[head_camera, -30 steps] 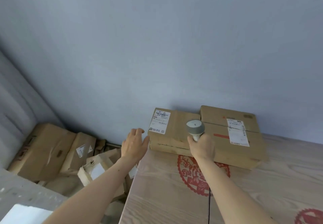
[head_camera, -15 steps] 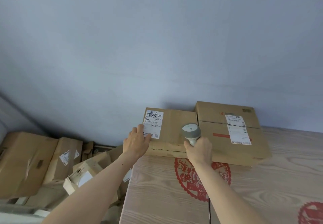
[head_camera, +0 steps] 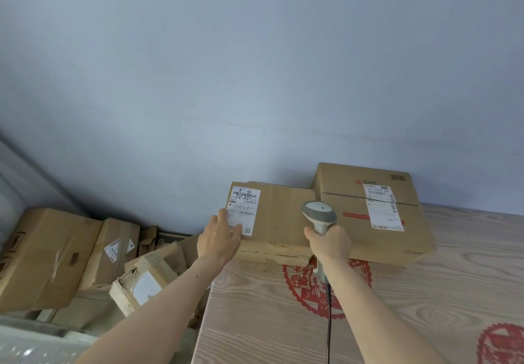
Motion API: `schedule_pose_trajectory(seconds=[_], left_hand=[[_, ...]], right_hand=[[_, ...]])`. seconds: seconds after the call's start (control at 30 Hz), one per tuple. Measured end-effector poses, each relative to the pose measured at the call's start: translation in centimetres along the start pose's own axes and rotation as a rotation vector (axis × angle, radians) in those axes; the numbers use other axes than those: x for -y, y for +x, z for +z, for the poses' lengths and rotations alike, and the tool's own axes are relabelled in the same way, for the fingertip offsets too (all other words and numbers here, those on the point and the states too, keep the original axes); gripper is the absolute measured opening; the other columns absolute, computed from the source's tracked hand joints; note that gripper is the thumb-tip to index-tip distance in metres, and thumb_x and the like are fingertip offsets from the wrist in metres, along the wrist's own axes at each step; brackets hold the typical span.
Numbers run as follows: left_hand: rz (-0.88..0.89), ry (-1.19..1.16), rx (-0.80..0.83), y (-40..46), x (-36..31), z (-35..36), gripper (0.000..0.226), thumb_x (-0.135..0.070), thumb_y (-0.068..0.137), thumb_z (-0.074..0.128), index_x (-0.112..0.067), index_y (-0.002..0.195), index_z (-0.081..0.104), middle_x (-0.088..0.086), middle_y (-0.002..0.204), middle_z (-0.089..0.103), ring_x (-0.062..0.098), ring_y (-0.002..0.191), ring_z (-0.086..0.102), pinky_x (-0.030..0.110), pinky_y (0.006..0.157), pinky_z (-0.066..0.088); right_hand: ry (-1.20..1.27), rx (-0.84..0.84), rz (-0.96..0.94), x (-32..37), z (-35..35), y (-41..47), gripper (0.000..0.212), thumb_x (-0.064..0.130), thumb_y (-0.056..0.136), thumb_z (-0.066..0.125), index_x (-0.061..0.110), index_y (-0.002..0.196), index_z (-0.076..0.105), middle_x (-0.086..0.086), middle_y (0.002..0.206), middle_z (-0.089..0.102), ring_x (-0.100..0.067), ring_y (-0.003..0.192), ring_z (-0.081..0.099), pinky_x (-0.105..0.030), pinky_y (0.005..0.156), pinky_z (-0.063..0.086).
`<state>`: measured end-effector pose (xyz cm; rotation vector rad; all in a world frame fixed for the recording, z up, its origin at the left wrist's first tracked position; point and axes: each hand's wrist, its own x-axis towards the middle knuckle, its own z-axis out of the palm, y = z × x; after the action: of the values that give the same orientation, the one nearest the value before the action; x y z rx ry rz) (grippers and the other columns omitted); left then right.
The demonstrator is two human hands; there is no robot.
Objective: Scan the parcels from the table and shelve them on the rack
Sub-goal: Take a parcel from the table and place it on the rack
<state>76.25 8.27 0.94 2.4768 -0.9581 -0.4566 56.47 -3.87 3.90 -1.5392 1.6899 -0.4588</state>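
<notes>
Two cardboard parcels stand against the wall at the far edge of the wooden table (head_camera: 397,321). The left parcel (head_camera: 280,221) carries a white shipping label (head_camera: 243,207) with handwriting on it. My left hand (head_camera: 219,238) rests on this parcel's near left corner, fingers lying over the label's lower edge. My right hand (head_camera: 330,243) grips the handle of a grey barcode scanner (head_camera: 319,213), its head held over the left parcel. The bigger right parcel (head_camera: 377,216) has its own label and red tape.
Several battered cardboard boxes (head_camera: 85,256) lie heaped on the floor left of the table. The scanner's black cable (head_camera: 329,321) runs down across the tabletop. Red paper-cut decorations mark the table. A grey-blue wall rises right behind the parcels.
My left hand has slid from the left parcel's side onto its top corner and label. The scanner in my right hand has stayed above the same parcel.
</notes>
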Motion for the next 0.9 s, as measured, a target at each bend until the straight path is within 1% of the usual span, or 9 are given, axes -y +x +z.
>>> schedule_pose_trajectory(seconds=[0.13, 0.3, 0.4, 0.5, 0.6, 0.7, 0.77, 0.83, 0.9], left_hand=[[-0.040, 0.008, -0.030, -3.8, 1.1, -0.3, 0.042, -0.040, 0.099, 0.050, -0.015, 0.131, 0.041, 0.006, 0.122, 0.056, 0.028, 0.100, 0.060, 0.039, 0.074, 0.050], [-0.110, -0.010, -0.055, -9.4, 2.2, -0.4, 0.041, -0.041, 0.098, 0.051, -0.015, 0.129, 0.043, 0.006, 0.120, 0.056, 0.028, 0.100, 0.060, 0.041, 0.075, 0.052], [-0.161, -0.025, -0.070, -12.5, 2.7, -0.5, 0.040, -0.041, 0.097, 0.051, -0.017, 0.128, 0.042, 0.006, 0.119, 0.056, 0.028, 0.096, 0.061, 0.039, 0.072, 0.052], [-0.198, -0.011, -0.083, -15.2, 3.3, -0.5, 0.039, -0.044, 0.097, 0.050, -0.017, 0.124, 0.042, 0.005, 0.117, 0.058, 0.028, 0.096, 0.062, 0.039, 0.072, 0.051], [-0.217, 0.007, -0.094, -16.6, 4.1, -0.6, 0.039, -0.048, 0.096, 0.050, -0.018, 0.121, 0.043, 0.002, 0.114, 0.061, 0.027, 0.094, 0.064, 0.039, 0.072, 0.051], [-0.202, 0.030, -0.061, -16.5, 5.4, -1.0, 0.047, -0.058, 0.094, 0.048, -0.019, 0.122, 0.047, 0.000, 0.108, 0.062, 0.023, 0.091, 0.062, 0.038, 0.072, 0.051], [-0.201, 0.029, 0.001, -15.5, 6.5, -1.2, 0.057, -0.065, 0.092, 0.047, -0.020, 0.126, 0.048, -0.001, 0.108, 0.060, 0.021, 0.094, 0.060, 0.037, 0.072, 0.048], [-0.209, -0.018, 0.089, -14.2, 7.5, -1.4, 0.071, -0.073, 0.088, 0.046, -0.020, 0.135, 0.045, 0.001, 0.115, 0.059, 0.021, 0.101, 0.060, 0.039, 0.077, 0.048], [-0.233, -0.206, 0.200, -13.1, 8.1, -1.5, 0.082, -0.074, 0.084, 0.052, -0.019, 0.144, 0.038, 0.002, 0.119, 0.062, 0.020, 0.103, 0.062, 0.038, 0.081, 0.051]], right_hand=[[0.014, 0.038, 0.007, -1.0, -0.2, -2.2, 0.025, 0.029, 0.085, 0.074, 0.006, 0.090, 0.064, -0.008, 0.087, 0.069, -0.028, 0.084, 0.066, -0.031, 0.067, 0.047], [-0.013, 0.076, 0.006, -3.0, -0.8, -5.8, 0.025, 0.030, 0.084, 0.074, 0.008, 0.091, 0.065, -0.008, 0.086, 0.069, -0.029, 0.085, 0.066, -0.031, 0.067, 0.046], [-0.015, 0.104, 0.003, -4.4, -1.6, -8.0, 0.025, 0.030, 0.084, 0.074, 0.006, 0.086, 0.066, -0.007, 0.077, 0.068, -0.028, 0.076, 0.066, -0.028, 0.059, 0.043], [0.009, 0.122, 0.000, -6.1, -2.3, -10.5, 0.021, 0.024, 0.083, 0.074, 0.008, 0.076, 0.062, -0.005, 0.067, 0.062, -0.024, 0.062, 0.060, -0.027, 0.053, 0.039], [0.006, 0.119, -0.020, -7.4, -2.9, -12.3, 0.026, 0.021, 0.082, 0.076, 0.009, 0.069, 0.058, -0.006, 0.065, 0.060, -0.023, 0.061, 0.057, -0.029, 0.054, 0.040], [-0.007, 0.121, -0.050, -7.4, -3.1, -13.1, 0.029, 0.020, 0.083, 0.076, 0.009, 0.066, 0.056, -0.007, 0.065, 0.059, -0.022, 0.059, 0.056, -0.027, 0.051, 0.038], [-0.013, 0.096, -0.112, -7.0, -2.7, -13.3, 0.032, 0.020, 0.081, 0.077, 0.013, 0.062, 0.052, -0.010, 0.071, 0.060, -0.026, 0.065, 0.060, -0.028, 0.054, 0.043], [-0.032, 0.067, -0.190, -6.3, -2.1, -13.9, 0.030, 0.020, 0.081, 0.077, 0.017, 0.065, 0.051, -0.010, 0.086, 0.059, -0.029, 0.080, 0.062, -0.032, 0.062, 0.050], [-0.047, 0.055, -0.276, -5.7, -1.6, -14.8, 0.022, 0.019, 0.082, 0.076, 0.016, 0.074, 0.057, -0.005, 0.095, 0.056, -0.023, 0.091, 0.056, -0.032, 0.073, 0.047]])
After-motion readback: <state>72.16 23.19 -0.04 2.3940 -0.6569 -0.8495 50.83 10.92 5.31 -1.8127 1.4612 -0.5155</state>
